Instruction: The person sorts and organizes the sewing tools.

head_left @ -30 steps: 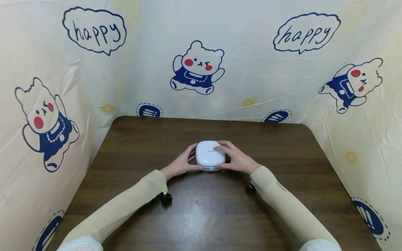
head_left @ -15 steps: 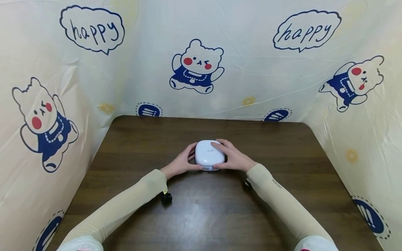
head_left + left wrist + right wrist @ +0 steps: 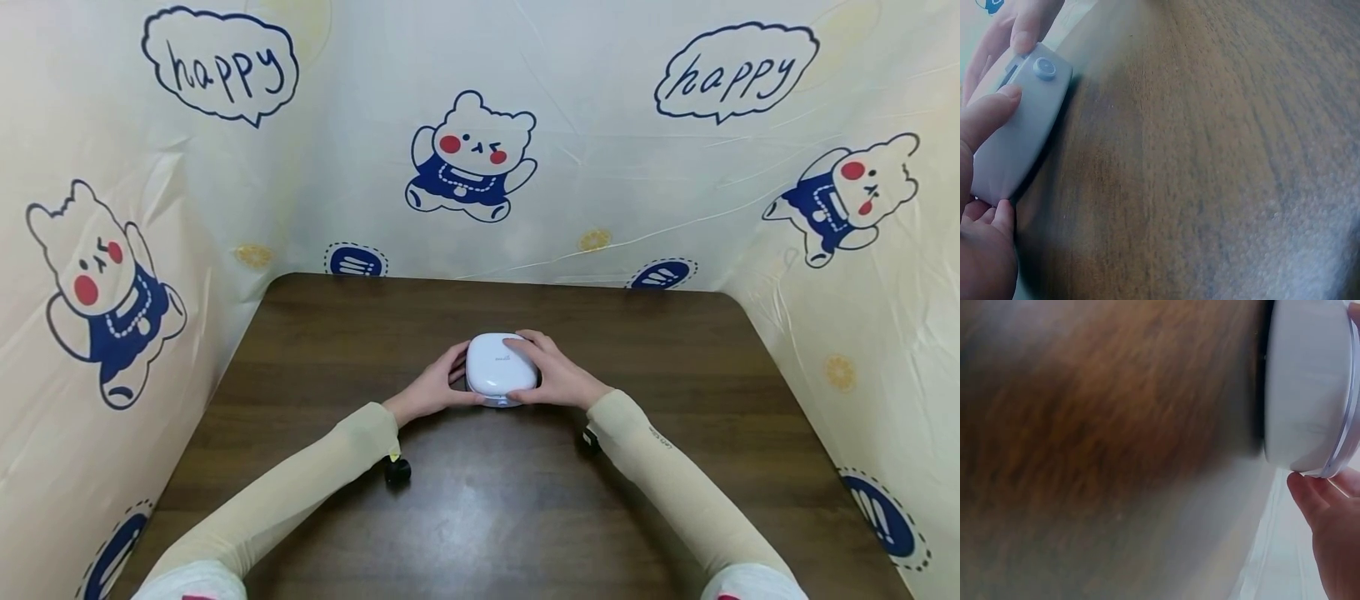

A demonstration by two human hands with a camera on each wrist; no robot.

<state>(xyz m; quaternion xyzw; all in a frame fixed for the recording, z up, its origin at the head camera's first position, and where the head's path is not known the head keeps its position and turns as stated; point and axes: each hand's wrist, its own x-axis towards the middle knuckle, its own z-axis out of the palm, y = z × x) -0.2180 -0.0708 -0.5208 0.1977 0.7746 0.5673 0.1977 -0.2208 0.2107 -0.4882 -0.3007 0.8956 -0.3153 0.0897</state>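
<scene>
A white rounded-square box with a closed lid stands near the middle of the brown table, small lettering on its top. My left hand grips its left side, thumb at the front and fingers round the back. From the right, my right hand holds it with the thumb at the front edge and a finger across the lid. In the left wrist view, a round button shows on the box's front, close to the right thumb. The right wrist view shows the box's side wall and a clear seam under the lid.
The brown wooden table extends around the box. A light curtain printed with bears and "happy" bubbles encloses its back and sides. A small black device hangs at the left wrist, another at the right.
The right hand has shifted slightly left, with its finger further onto the lid and its thumb further along the front. The left hand and the box look nearly still.
</scene>
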